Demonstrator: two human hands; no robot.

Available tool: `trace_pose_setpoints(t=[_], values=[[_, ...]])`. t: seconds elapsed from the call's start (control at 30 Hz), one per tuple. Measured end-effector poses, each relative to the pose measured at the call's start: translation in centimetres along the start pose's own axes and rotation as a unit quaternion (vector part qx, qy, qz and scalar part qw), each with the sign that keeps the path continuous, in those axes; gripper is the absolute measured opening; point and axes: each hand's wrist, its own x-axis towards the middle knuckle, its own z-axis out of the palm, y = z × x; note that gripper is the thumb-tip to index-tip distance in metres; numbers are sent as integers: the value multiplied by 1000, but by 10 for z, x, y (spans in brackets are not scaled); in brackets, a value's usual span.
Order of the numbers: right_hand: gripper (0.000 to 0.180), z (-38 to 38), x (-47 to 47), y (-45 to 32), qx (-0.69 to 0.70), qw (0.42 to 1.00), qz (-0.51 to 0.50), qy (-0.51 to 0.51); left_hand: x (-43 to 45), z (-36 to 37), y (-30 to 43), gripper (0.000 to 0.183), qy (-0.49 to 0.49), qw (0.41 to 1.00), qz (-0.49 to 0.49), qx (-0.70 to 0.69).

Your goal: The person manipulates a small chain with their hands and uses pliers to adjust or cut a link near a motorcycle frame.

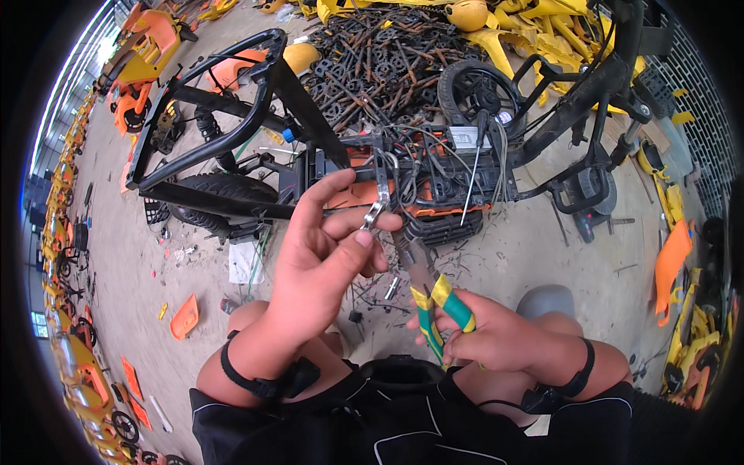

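Note:
My left hand (325, 256) pinches a small shiny metal piece (372, 215), perhaps a clip or bracket, between thumb and fingers. In my right hand (482, 334) are pliers (427, 290) with green and yellow handles, their jaws pointing up towards the left hand's fingertips. Beyond both hands lies a black scooter frame (215, 200) with cables (407, 180) and orange plastic under its middle. A screwdriver (476, 165) with a black handle rests across the frame's middle, beside a silver box (468, 138), perhaps a controller.
A heap of rusty cranks and chainrings (383, 64) lies behind the frame, beside a black wheel (479, 93). Yellow plastic panels (546, 35) are piled at the back right. A cordless drill (584, 226) lies on the right, an orange panel (185, 317) on the left floor.

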Motion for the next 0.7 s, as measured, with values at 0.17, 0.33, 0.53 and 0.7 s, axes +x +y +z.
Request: trace_pose_setpoints(t=[0.17,0.33,0.53,0.7], values=[[59,-4,-1,-2,-30,1000,-4,-4,2,-1,-2,53,-21,998,-32,-52],[64,-3,-3,-7,-25,1000,2,-15,-1,1,-4,46,-59,996,-51,-35],[67,-2,-7,-10,0,1000,0,-28,-2,1,-6,44,-93,993,-57,-35],[68,-7,-4,-8,4,997,25,-70,1,3,-3,44,-76,993,-70,-56]])
